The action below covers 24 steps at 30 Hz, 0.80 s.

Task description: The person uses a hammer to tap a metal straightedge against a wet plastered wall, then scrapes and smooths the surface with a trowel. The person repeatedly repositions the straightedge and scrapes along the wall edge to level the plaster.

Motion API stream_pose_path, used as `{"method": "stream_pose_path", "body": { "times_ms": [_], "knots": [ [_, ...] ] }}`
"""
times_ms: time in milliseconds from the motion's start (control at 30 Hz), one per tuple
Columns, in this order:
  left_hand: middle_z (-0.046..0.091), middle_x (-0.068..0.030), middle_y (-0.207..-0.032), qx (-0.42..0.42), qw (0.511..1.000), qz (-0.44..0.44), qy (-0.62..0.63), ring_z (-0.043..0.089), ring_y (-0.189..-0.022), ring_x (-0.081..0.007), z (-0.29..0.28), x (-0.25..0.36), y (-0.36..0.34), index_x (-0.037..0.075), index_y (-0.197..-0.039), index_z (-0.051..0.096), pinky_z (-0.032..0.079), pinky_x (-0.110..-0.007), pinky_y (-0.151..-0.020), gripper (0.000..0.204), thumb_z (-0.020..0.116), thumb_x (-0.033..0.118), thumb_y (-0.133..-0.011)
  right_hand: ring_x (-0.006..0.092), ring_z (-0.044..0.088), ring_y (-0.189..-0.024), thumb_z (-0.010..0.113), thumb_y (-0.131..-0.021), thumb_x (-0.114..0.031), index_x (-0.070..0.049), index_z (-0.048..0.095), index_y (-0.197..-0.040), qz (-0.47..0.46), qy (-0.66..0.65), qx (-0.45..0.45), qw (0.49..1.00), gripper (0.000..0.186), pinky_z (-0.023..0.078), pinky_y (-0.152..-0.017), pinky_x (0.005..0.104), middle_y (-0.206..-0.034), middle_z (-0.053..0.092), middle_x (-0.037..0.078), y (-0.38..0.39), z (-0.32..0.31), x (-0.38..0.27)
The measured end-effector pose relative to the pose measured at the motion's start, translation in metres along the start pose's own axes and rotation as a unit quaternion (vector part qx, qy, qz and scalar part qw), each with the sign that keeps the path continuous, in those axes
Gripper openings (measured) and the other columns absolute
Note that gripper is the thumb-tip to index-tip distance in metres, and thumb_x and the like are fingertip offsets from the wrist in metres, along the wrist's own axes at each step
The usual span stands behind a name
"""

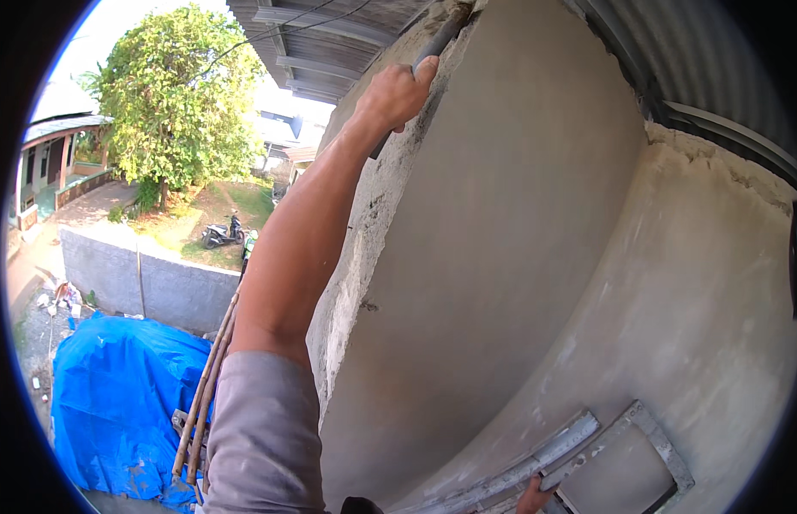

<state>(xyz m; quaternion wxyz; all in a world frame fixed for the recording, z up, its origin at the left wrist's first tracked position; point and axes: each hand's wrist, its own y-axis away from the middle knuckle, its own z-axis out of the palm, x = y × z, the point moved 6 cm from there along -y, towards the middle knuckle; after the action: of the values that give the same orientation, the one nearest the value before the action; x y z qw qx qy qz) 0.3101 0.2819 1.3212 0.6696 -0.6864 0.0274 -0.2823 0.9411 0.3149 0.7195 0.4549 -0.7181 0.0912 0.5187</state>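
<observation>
A: What does the raised hand hold?

B: A dark grey bar (439,43), slanting along the rough edge (383,206) of a plastered wall (510,188). The person's left hand (393,96) is closed around it, its thumb at the upper right. The bar shows above the fist, and a dark end shows just below it.

A: And the other hand?

B: The right hand (530,499), well below the grip and to its right, is partly cut off by the lower edge. It meets a grey strip (578,463) beside a blotched rectangular frame (664,441); how far its fingers are closed, I cannot tell.

A: What surrounds the grip?

B: The plastered surface spreads right of it and below. A ribbed roof (321,43) hangs up to its left; corrugated sheeting (716,64) curves far to its right.

A: Farther out?

B: Left of the grip stands a leafy tree (171,103), with a parked scooter (223,232) below it. Lower still, a grey boundary wall (158,278) runs behind a blue tarpaulin (124,385), and brown poles (206,390) lean between the tarpaulin and the person's grey sleeve (266,428).
</observation>
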Motion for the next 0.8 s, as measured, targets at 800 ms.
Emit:
{"method": "stream_pose_path", "body": {
  "times_ms": [800],
  "knots": [
    [0.066,-0.0227,-0.076,-0.027,0.994,-0.101,0.028,0.065,-0.053,-0.0286,0.006,0.011,-0.080,-0.007,-0.095,0.064,0.054,-0.039,-0.064,0.071,0.032,0.056,-0.096,0.0348,0.034,-0.134,0.066,-0.084,-0.020,0.008,0.020,-0.145,0.112,-0.041,-0.020,0.993,0.081,0.026,-0.114,0.0395,-0.147,0.032,0.026,0.008,0.025,-0.090]
  ]
}}
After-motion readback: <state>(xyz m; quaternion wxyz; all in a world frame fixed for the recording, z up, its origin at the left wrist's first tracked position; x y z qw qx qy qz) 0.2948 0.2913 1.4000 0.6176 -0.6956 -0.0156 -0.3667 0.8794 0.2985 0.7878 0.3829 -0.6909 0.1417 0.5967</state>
